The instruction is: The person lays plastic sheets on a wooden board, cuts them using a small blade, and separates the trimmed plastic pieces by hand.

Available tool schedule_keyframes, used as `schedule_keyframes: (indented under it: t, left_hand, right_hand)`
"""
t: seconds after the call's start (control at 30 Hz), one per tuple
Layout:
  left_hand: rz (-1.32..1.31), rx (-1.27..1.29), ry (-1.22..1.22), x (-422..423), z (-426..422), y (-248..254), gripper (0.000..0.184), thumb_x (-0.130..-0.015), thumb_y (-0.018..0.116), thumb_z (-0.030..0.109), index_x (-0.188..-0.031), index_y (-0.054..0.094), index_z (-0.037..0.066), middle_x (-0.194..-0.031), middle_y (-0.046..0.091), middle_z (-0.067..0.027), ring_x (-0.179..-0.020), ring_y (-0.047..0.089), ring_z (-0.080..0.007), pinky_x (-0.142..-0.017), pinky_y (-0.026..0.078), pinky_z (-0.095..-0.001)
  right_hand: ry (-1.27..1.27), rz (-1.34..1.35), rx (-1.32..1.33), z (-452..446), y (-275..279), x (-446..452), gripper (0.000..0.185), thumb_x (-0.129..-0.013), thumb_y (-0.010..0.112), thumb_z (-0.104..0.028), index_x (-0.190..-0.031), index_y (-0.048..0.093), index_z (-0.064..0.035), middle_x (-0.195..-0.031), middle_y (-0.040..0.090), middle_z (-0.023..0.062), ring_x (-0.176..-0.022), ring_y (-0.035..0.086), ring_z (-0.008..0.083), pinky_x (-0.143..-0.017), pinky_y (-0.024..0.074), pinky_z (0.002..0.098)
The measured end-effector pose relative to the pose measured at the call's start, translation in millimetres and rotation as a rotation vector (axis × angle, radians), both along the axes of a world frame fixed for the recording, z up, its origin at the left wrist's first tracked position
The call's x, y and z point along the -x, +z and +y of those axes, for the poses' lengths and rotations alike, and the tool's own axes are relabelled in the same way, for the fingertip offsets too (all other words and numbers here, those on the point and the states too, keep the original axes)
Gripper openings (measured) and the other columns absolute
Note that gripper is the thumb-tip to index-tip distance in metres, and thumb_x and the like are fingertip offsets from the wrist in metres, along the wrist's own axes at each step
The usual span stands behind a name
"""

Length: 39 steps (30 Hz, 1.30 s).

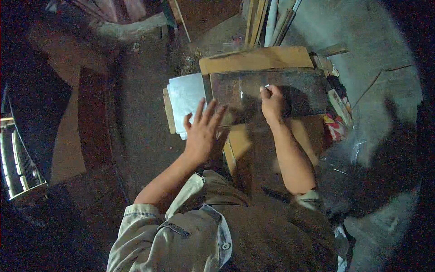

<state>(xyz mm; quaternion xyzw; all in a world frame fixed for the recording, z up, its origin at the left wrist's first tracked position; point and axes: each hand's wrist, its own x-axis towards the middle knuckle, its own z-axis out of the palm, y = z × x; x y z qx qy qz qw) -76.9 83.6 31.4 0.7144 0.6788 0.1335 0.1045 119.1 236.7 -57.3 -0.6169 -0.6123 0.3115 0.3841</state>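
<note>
My left hand (202, 133) is spread, palm down, at the lower right edge of a stack of white sheets (183, 93), with nothing held in it. My right hand (273, 103) is closed over a dark flat board (308, 90), its thumb and finger pinched on a small whitish object (267, 86) too small to name. A thin bright mark or sliver (241, 94) shows on the board between my hands. Behind the dark board lies a tan board (258, 59).
Wooden strips and pipes (267, 22) stand at the back. Along the right edge of the board lie assorted items and a red and yellow packet (334, 127). A brown panel (93, 122) stands at the left, and a thin stick (374, 81) is at the right.
</note>
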Motion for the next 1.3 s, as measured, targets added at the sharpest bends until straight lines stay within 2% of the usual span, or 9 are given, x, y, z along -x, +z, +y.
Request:
schedule_keyframes:
  t: [0.13,0.2,0.23,0.37,0.53,0.57,0.7,0.83,1.3]
  left_hand:
    - [-0.004,0.123,-0.033,-19.9,-0.7,-24.2,0.069,-0.082,0.056,0.045,-0.140,0.031,0.019,-0.147,0.025,-0.0102,-0.138,0.017,-0.0303,-0.102,0.015,-0.0604]
    - [-0.021,0.174,-0.046,-22.8,0.2,-33.0,0.073,-0.081,0.057,0.047,-0.142,0.027,0.021,-0.149,0.020,-0.0091,-0.139,0.015,-0.0298,-0.102,0.014,-0.0623]
    - [0.007,0.190,-0.057,-23.9,1.4,-36.7,0.074,-0.081,0.056,0.049,-0.143,0.025,0.022,-0.150,0.018,-0.0089,-0.139,0.014,-0.0300,-0.102,0.014,-0.0638]
    - [0.006,0.193,-0.059,-28.4,8.3,-36.0,0.075,-0.081,0.055,0.050,-0.143,0.024,0.020,-0.150,0.016,-0.0120,-0.138,0.015,-0.0317,-0.103,0.014,-0.0652]
    - [0.020,0.163,-0.021,-32.7,23.5,-42.6,0.077,-0.081,0.055,0.047,-0.144,0.021,0.017,-0.149,0.017,-0.0148,-0.138,0.014,-0.0324,-0.104,0.010,-0.0644]
    - [0.019,0.143,-0.024,-33.2,23.5,-45.8,0.077,-0.081,0.055,0.047,-0.144,0.021,0.018,-0.149,0.016,-0.0147,-0.139,0.013,-0.0318,-0.105,0.009,-0.0639]
    - [0.006,0.181,-0.042,-34.3,15.3,-39.3,0.081,-0.079,0.057,0.048,-0.144,0.021,0.018,-0.150,0.015,-0.0143,-0.139,0.012,-0.0314,-0.105,0.005,-0.0634]
    - [0.043,0.187,-0.074,-35.6,4.3,-42.3,0.092,-0.072,0.065,0.050,-0.145,0.017,0.020,-0.150,0.013,-0.0133,-0.140,0.010,-0.0305,-0.105,0.006,-0.0639]
    - [0.060,0.177,-0.036,-39.2,9.9,-47.3,0.096,-0.068,0.068,0.050,-0.145,0.018,0.022,-0.150,0.015,-0.0112,-0.139,0.012,-0.0300,-0.105,0.006,-0.0635]
  right_hand:
    - [0.027,-0.033,0.012,27.3,-12.3,-0.6,0.024,-0.086,0.061,-0.021,-0.086,0.057,0.0021,-0.071,0.062,0.0116,-0.065,0.059,0.0239,-0.062,0.0438,0.0375]
    - [-0.046,-0.231,-0.142,32.4,-3.7,-1.1,0.025,-0.087,0.060,-0.023,-0.092,0.057,0.0015,-0.083,0.063,0.0150,-0.076,0.060,0.0293,-0.069,0.0453,0.0393]
    - [-0.048,-0.120,-0.128,32.1,1.4,0.3,0.031,-0.088,0.059,-0.025,-0.106,0.054,0.0002,-0.098,0.061,0.0176,-0.095,0.057,0.0344,-0.083,0.0436,0.0408]
    - [-0.035,-0.191,-0.191,2.0,42.9,3.6,0.037,-0.089,0.053,-0.020,-0.123,0.045,-0.0076,-0.120,0.052,0.0212,-0.115,0.046,0.0406,-0.098,0.0351,0.0431]
    - [0.293,-0.596,-0.078,-52.6,33.4,-5.4,0.039,-0.088,0.055,-0.024,-0.126,0.050,-0.0181,-0.135,0.042,0.0138,-0.124,0.039,0.0345,-0.103,0.0252,0.0526]
    - [0.316,-0.623,-0.072,-56.9,26.3,-5.8,0.043,-0.087,0.055,-0.027,-0.129,0.049,-0.0192,-0.137,0.041,0.0116,-0.127,0.035,0.0321,-0.105,0.0180,0.0566]
    - [0.347,-0.823,-0.263,-41.9,23.5,-7.8,0.046,-0.092,0.049,-0.027,-0.136,0.040,-0.0212,-0.140,0.037,0.0117,-0.131,0.030,0.0303,-0.107,0.0113,0.0586]
    - [0.350,-0.850,-0.288,-23.0,17.9,-5.3,0.044,-0.092,0.047,-0.028,-0.136,0.041,-0.0226,-0.141,0.036,0.0109,-0.131,0.030,0.0316,-0.107,0.0117,0.0572]
    - [0.379,-0.758,-0.275,-43.1,16.9,-14.0,0.048,-0.088,0.053,-0.026,-0.135,0.042,-0.0218,-0.140,0.036,0.0138,-0.130,0.031,0.0333,-0.107,0.0155,0.0554]
